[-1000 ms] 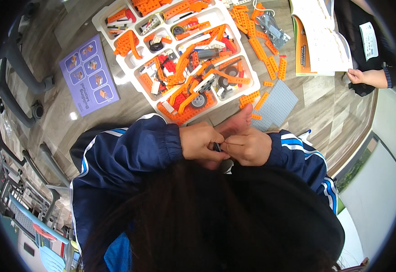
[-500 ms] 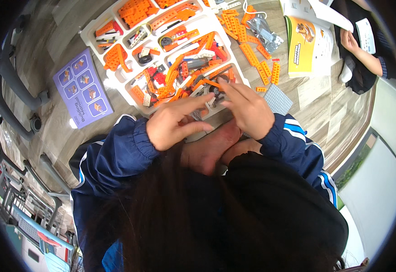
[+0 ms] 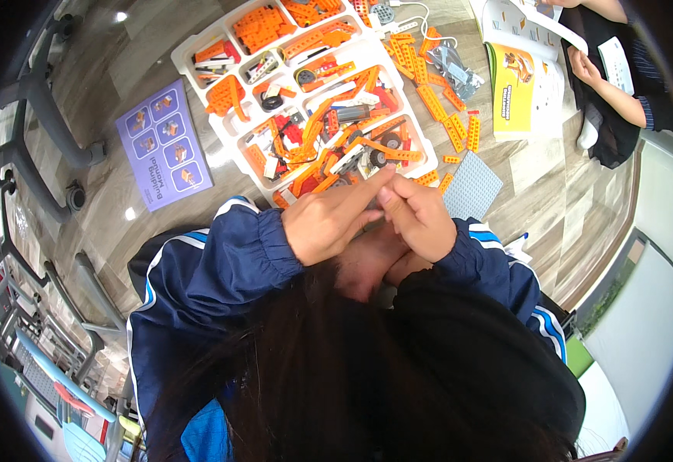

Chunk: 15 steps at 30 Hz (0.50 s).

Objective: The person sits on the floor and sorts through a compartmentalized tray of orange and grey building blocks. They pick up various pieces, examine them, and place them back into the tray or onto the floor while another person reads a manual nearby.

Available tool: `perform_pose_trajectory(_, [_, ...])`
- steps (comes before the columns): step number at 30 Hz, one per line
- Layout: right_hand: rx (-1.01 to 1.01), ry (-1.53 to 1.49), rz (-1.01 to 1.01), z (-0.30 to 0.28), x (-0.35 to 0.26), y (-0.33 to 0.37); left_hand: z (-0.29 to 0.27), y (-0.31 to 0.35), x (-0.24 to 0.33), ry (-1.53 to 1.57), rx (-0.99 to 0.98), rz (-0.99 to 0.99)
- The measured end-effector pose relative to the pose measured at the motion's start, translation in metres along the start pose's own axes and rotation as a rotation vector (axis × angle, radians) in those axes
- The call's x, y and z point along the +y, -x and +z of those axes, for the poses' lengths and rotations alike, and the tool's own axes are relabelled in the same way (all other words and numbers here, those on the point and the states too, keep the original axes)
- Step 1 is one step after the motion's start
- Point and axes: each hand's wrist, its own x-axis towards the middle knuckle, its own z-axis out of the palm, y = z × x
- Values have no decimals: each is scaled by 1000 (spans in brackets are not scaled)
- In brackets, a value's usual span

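Poised beside the white tray point(image 3: 422, 138), presumably for easy reach, with loosely spread left hand point(image 3: 323, 225) and pinched right hand point(image 3: 422, 221) (cannot tell whether gripping anything).

To my left: one black chair frame with casters point(image 3: 51, 108); further down that side, one light-blue plastic chair part point(image 3: 82, 444). Around me: grey-brown wood-look plank flooring point(image 3: 544, 204). To my right: one large smooth white panel point(image 3: 641, 308); one person in dark clothing point(image 3: 611, 146), one grey sock point(image 3: 589, 129) showing.
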Motion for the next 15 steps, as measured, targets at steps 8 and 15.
perform_pose_trajectory(8, [64, -634, 204, 22, 13, 7, 12, 5, 7, -100, 203, 27])
perform_pose_trajectory(15, [173, -403, 158, 21, 7, 4, 17, 5, -2, -94, 245, 67])
